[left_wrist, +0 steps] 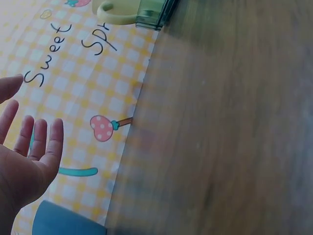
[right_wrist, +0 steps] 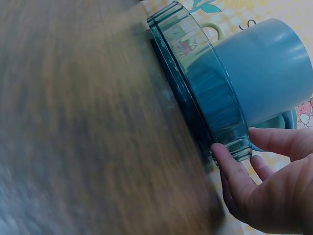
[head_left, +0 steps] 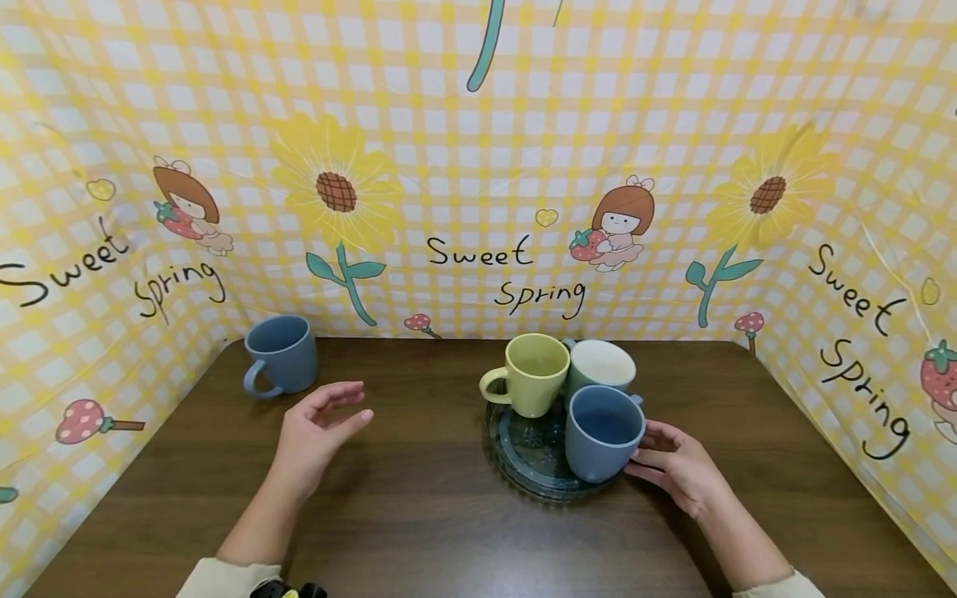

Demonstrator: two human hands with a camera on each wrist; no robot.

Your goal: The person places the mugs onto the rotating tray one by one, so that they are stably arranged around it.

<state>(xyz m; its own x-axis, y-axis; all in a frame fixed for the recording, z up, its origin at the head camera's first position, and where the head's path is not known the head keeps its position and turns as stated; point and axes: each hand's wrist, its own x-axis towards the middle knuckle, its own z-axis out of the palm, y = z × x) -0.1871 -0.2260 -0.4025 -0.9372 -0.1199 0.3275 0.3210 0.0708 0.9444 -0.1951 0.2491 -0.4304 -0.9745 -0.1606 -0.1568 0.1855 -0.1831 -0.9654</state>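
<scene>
My right hand [head_left: 680, 469] is at the right edge of a clear glass round tray [head_left: 516, 453], its fingertips touching the ribbed wall, which shows closely in the right wrist view. Near that edge of the tray stands a blue mug [head_left: 604, 436], upright, just beside the fingers. Behind it are a yellow-green mug [head_left: 537, 378], its handle to the left, and a green mug with a white inside [head_left: 601, 365]. My left hand [head_left: 317, 432] hovers over the table with nothing in it, thumb apart from the fingers. Another blue mug [head_left: 287, 357] stands beyond it at the back left.
The dark wooden table [head_left: 419, 531] ends at the back and sides against a yellow checked cloth [head_left: 463, 191] that hangs as walls. Sunflowers, strawberries and lettering are printed on the cloth. The mugs on the tray stand close together.
</scene>
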